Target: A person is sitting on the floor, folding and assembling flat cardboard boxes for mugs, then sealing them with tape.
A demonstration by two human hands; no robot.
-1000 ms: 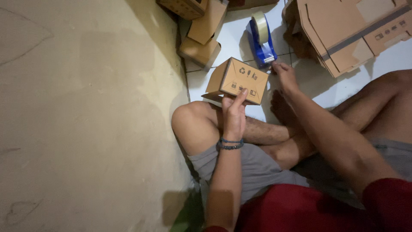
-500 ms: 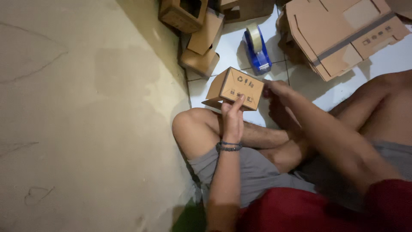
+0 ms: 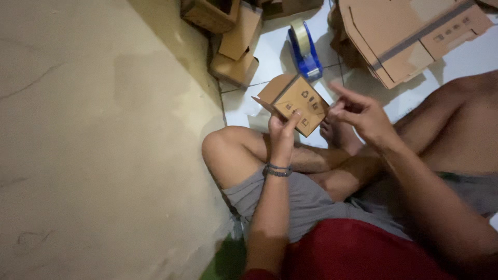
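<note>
Left hand (image 3: 282,129) grips a small cardboard box (image 3: 296,103) from below, thumb across its printed face. Right hand (image 3: 363,116), fingers loosely spread, hovers just beside the box, below a blue tape dispenser (image 3: 306,49).

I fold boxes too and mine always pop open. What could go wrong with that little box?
Only the left hand holds the small brown cardboard box; the right hand is off it, so it might slip or twist. One flap stands open and could bend. The blue tape dispenser lies on the white tiled floor, a stretch away.
</note>
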